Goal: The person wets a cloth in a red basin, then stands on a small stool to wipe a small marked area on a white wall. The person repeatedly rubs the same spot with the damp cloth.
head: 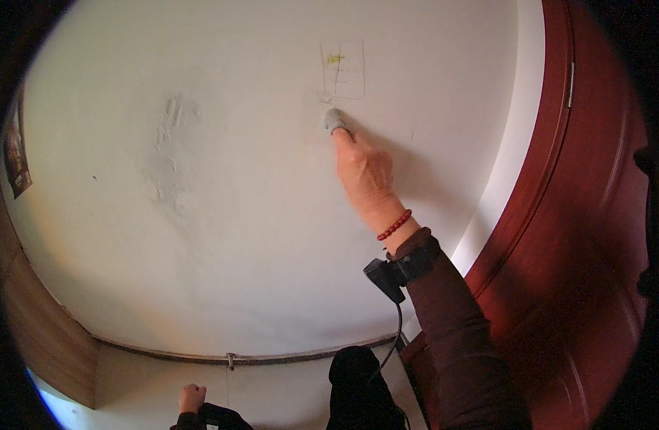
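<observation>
My right hand (364,169) is raised against the white wall (254,215), its fingers closed on a grey cloth or sponge (335,119) that touches the wall. Just above it is a pencil-like drawing of a divided rectangle (343,70) with a small yellow patch. A red bead bracelet (395,226) circles the right wrist, and a black strapped device with a cable sits on the sleeve. Low in the picture, my left hand (192,398) is curled near my body, away from the wall; whether it holds anything is hidden.
A grey, blistered patch (171,153) marks the wall on the left. A reddish wooden door (587,215) and its frame stand at right. Along the wall's foot runs a dark skirting (168,356) with a metal doorstop (231,360). A wood-coloured panel (50,322) is at lower left.
</observation>
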The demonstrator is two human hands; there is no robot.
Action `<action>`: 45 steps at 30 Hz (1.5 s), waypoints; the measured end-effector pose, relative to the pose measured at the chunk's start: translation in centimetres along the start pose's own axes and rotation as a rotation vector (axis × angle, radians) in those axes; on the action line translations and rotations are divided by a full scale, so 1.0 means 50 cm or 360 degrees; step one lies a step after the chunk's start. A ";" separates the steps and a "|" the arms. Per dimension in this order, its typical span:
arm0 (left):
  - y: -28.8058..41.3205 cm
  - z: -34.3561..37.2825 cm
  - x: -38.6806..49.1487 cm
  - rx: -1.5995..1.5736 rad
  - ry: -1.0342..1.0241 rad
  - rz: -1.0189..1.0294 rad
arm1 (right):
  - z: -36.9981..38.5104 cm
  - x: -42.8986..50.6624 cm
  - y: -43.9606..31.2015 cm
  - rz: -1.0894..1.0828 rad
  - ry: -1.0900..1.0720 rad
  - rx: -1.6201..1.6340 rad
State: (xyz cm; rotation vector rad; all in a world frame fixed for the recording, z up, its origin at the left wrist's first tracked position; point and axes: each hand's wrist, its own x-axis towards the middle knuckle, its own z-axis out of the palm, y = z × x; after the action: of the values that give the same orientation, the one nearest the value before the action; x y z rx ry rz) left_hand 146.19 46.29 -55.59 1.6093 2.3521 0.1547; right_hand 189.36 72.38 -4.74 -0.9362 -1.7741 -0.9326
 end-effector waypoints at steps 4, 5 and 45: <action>-0.006 0.012 0.009 -0.0122 0.0070 0.0024 | -0.002 -0.009 0.004 0.0003 0.0086 -0.0027; -0.007 0.012 0.011 -0.0103 0.0081 0.0066 | -0.001 -0.012 0.006 0.0056 0.0172 -0.0059; -0.001 -0.010 0.001 -0.0224 0.0143 0.0082 | 0.002 0.002 0.008 -0.0085 0.0040 0.0069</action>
State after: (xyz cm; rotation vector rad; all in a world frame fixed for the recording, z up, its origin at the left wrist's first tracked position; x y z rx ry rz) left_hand 146.00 46.35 -55.12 1.6269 2.3086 0.4021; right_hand 189.67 72.66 -4.59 -0.8499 -1.7990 -0.9320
